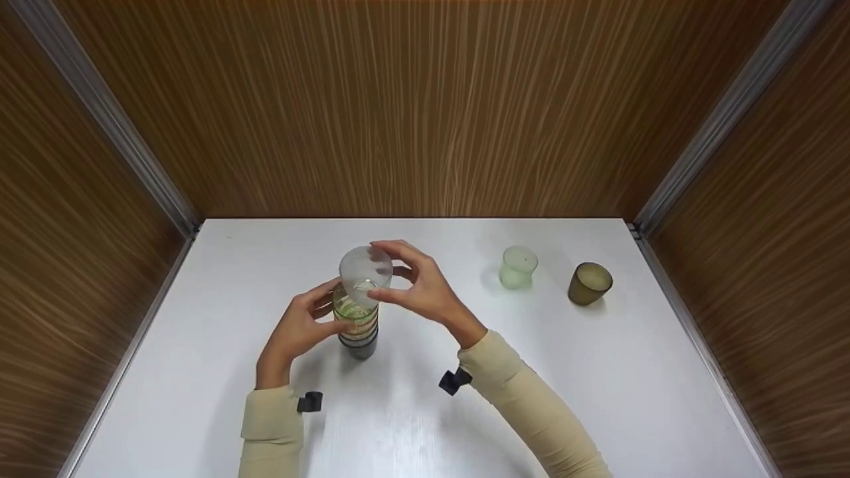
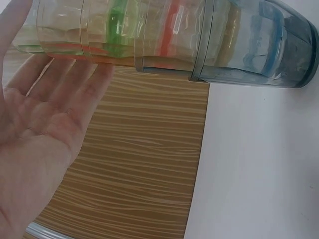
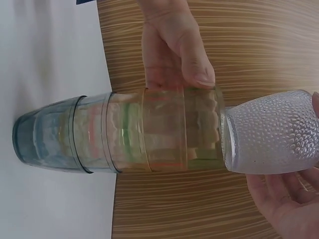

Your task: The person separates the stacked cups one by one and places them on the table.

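A tall stack of coloured drinking glasses [image 1: 359, 335] stands upright on the white table, smoky blue at its foot and amber and green higher up. Around its upper part my left hand [image 1: 295, 332] holds it, thumb on one side and fingers on the other. My right hand [image 1: 428, 289] grips a clear, bumpy-textured glass [image 3: 271, 132] by its upper part. That glass is tilted in the head view, its lower end at the stack's mouth; I cannot tell whether it has entered. In the left wrist view the stack [image 2: 172, 35] crosses in front of the fingers.
A pale green glass [image 1: 517, 269] stands to the right on the white table [image 1: 412, 431]. Farther right is an olive-brown glass [image 1: 588, 285]. Wood-grain panels [image 1: 412, 113] enclose the table at the back and both sides.
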The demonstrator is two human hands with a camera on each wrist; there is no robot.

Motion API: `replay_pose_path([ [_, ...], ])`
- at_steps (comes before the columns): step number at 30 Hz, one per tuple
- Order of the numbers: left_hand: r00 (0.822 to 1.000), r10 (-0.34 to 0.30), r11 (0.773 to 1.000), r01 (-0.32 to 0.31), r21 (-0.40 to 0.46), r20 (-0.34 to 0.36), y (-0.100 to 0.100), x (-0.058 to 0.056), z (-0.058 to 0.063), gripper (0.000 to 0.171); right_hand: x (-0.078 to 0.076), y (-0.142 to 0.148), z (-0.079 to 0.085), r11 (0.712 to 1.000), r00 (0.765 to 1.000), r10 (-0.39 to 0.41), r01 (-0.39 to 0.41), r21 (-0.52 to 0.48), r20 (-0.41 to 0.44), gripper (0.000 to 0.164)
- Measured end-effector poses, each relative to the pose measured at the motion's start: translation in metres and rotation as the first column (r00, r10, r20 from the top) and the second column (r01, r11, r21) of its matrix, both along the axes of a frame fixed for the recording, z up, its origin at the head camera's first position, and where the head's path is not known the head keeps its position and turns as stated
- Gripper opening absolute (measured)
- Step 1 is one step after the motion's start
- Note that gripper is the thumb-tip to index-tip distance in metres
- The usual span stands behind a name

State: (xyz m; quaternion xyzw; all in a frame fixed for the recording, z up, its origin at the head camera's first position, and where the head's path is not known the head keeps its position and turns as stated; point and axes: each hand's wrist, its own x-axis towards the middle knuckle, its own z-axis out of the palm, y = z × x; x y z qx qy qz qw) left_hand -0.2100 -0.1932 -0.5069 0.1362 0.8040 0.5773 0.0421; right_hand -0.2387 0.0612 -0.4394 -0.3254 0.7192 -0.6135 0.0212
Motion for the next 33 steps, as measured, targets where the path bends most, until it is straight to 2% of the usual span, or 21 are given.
replay_pose_path([
  [7, 0.999, -0.007, 1.0, 0.008, 0.022, -0.044, 0.001, 0.0, -0.002, 0.084, -0.002, 0.015, 0.005, 0.999, 0.999, -0.039, 0.039, -0.016, 0.004, 0.069],
  [12, 0.999, -0.005, 1.0, 0.006, 0.029, -0.05, 0.002, 0.0, -0.002, 0.083, -0.002, 0.027, 0.006, 0.998, 0.998, -0.065, 0.065, -0.005, -0.003, 0.07],
  [33, 0.999, -0.012, 0.998, 0.014, 0.056, -0.038, 0.001, -0.001, -0.003, 0.082, -0.004, 0.082, -0.015, 0.983, 0.982, -0.186, 0.186, -0.006, 0.025, 0.068],
])
